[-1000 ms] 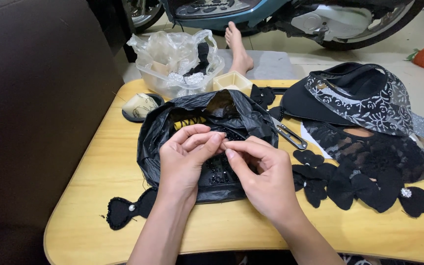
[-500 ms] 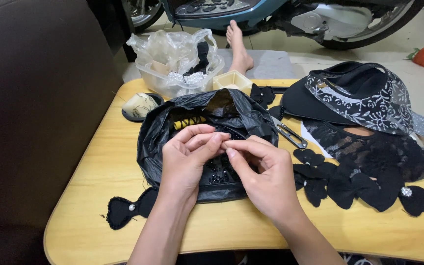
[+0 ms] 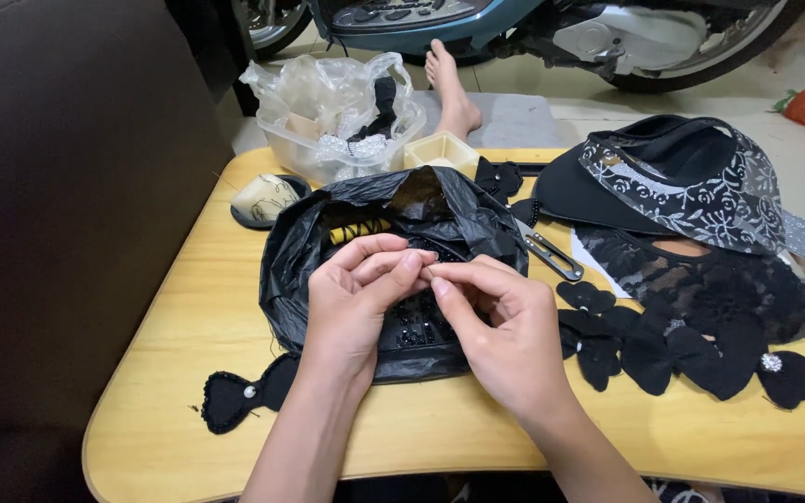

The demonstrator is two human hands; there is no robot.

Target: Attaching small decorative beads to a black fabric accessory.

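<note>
left hand [image 3: 351,303] + right hand [image 3: 505,331]: fingertips pinched together, item too small to tell | bag [image 3: 328,242] of beads below grip | risk: slip drops it among beads

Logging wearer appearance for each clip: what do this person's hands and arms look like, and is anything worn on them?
Both forearms are bare, with no sleeves in view. The left hand and right hand wear no gloves, and no rings, watch or bracelets show. Fingernails look short and unpainted.

Left hand [image 3: 358,300] and right hand [image 3: 505,328] meet fingertip to fingertip above the open black plastic bag [image 3: 328,244] on the wooden worktop [image 3: 188,317].
</note>
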